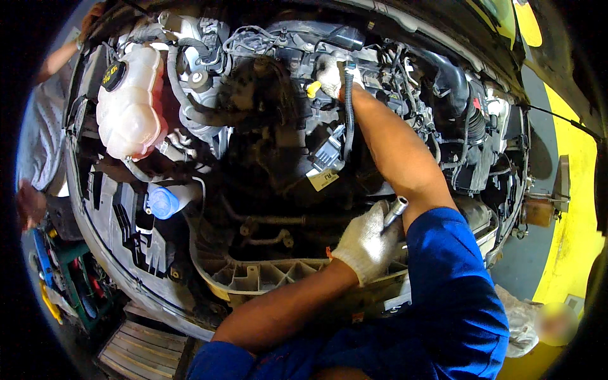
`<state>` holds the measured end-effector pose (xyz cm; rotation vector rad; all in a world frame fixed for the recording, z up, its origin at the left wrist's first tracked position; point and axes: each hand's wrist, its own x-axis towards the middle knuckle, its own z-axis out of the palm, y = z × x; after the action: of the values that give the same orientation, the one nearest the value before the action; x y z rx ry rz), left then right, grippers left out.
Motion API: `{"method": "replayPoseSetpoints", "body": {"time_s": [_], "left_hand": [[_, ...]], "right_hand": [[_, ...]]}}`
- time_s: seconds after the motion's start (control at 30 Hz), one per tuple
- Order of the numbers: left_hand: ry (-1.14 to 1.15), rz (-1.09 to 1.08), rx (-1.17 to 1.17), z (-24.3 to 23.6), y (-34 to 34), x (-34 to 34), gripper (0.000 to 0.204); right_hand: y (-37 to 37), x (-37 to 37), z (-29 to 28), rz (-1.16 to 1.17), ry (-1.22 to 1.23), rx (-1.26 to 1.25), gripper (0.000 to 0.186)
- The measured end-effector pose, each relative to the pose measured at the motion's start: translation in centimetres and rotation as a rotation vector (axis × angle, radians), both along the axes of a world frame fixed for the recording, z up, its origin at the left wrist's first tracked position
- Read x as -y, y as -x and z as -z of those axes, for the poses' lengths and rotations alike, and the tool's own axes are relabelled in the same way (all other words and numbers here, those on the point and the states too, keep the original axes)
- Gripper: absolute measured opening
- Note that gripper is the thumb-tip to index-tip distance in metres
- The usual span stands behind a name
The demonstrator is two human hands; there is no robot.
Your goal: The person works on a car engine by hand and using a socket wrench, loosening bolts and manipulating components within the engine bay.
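A: Which step is in hand?

B: I'd judge it as work deep in the engine bay (253,276), one hand reaching in while the other holds a tool. The next move seems to call for care around the loose parts.

A: Take it left to right.

B: Beyond the bay's left edge, a co-worker's arm (58,62). Just inside that edge, a white coolant tank (130,104); nearer the front left corner, a blue cap (163,202). Around the middle, a yellow handle (313,88) toward the rear edge and a grey connector block (327,152) farther forward.

A: And the hands?

B: The right hand (330,76), gloved, is near the middle of the rear edge, just beside that handle, with a corrugated hose (349,117) passing in front. Its fingers are mostly hidden; I can't tell how far they're open or what they grip. Farther right, the gloved left hand (368,246) is curled closed around a metal socket tool (395,213).

A: Where's the tool exactly?

B: Over the front edge, right of the middle, beside the right forearm (399,145); whether they touch, I can't tell.
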<state>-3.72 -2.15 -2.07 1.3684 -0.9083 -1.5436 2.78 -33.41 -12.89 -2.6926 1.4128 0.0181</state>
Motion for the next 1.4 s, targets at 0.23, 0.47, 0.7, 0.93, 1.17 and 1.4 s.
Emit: {"method": "replayPoseSetpoints", "body": {"time_s": [0.23,0.47,0.7,0.93,1.17,1.4], "left_hand": [[-0.012,-0.005,-0.033,0.0,0.3,0.0,0.021],[0.004,-0.018,-0.010,0.1,0.1,0.1,0.022],[-0.043,0.050,-0.039,-0.1,-0.1,-0.1,0.020],[0.049,-0.004,0.016,0.4,0.3,-0.3,0.019],[0.004,-0.005,0.041,-0.2,-0.1,-0.2,0.019],[0.062,-0.057,0.039,0.3,0.3,-0.3,0.020]], "right_hand": [[0.5,0.0,0.0,0.078,-0.068,-0.008,0.037],[-0.4,-0.3,-0.4,0.165,-0.173,-0.006,0.051],[1.5,2.5,5.3,0.044,-0.087,0.573,0.034],[3.4,0.8,-1.7,0.213,-0.070,0.753,0.052],[5.7,2.5,-7.0,-0.230,-0.266,0.441,0.037],[9.7,4.7,-7.7,-0.014,-0.362,0.488,0.027]]}}
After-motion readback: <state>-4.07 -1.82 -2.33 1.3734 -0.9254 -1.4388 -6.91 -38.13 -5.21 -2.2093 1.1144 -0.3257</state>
